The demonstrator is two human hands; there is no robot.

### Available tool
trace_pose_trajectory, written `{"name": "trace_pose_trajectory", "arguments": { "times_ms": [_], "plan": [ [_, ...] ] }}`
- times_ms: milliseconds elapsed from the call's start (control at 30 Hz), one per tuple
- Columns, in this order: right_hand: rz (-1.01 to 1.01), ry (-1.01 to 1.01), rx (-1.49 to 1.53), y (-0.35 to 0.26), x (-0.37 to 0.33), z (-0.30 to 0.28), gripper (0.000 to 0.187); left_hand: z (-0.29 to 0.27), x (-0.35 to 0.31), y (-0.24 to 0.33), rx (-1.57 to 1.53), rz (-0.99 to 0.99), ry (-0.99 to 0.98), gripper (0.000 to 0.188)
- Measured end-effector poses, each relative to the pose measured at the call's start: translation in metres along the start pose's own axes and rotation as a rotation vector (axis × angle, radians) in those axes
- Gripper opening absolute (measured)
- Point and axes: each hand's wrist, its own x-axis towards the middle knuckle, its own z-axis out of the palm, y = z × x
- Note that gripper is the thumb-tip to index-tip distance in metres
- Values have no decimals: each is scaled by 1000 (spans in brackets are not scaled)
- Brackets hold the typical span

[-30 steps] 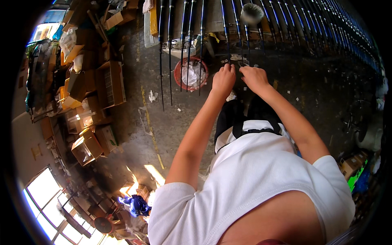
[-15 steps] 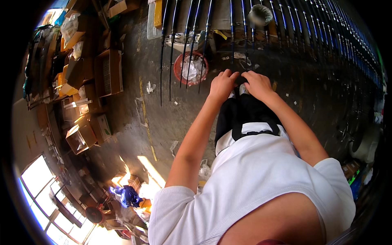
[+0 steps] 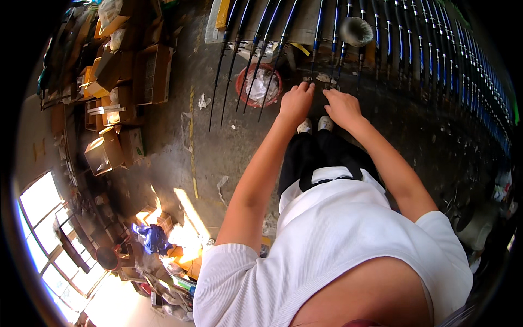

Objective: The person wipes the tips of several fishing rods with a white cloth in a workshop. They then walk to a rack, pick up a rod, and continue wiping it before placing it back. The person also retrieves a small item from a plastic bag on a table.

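A long row of slim blue and black fishing rods lies side by side, their ends reaching over the edge of the bench toward me. My left hand has its fingers drawn together at the near end of one rod, thumb side up against it. Just right of it, my right hand is bent down with its fingers together, close to the end of the neighbouring rod. Whatever may be between those fingertips is too small to make out. A short gap separates the two hands.
Below the rods at left stands a red basket with crumpled clear plastic. A round greyish object sits among the rods. Open cardboard boxes are stacked at far left. Paper scraps litter the dark floor. My shoes are below my hands.
My hands have moved slightly up toward the rod ends and farther apart. The view has shifted, so the rods and basket sit a little differently.
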Motion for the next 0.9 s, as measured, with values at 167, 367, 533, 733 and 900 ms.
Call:
{"name": "trace_pose_trajectory", "arguments": {
  "times_ms": [167,367,533,733,900],
  "plan": [
    [-31,13,30,-9,-19,-4,46,-13,-66,6,-129,-62,23,66],
    [-77,12,116,-48,-14,-18,42,-44,-108,-30,-90,-275,239,53],
    [-218,-61,147,-111,1,11,50,-71,-97,-81,4,-256,120,58],
    [-98,-44,28,-154,29,53,56,-59,-80,-125,178,11,-31,58],
    [31,97,-13,-149,28,55,43,-32,-65,-130,142,121,-4,43]
  ]
}}
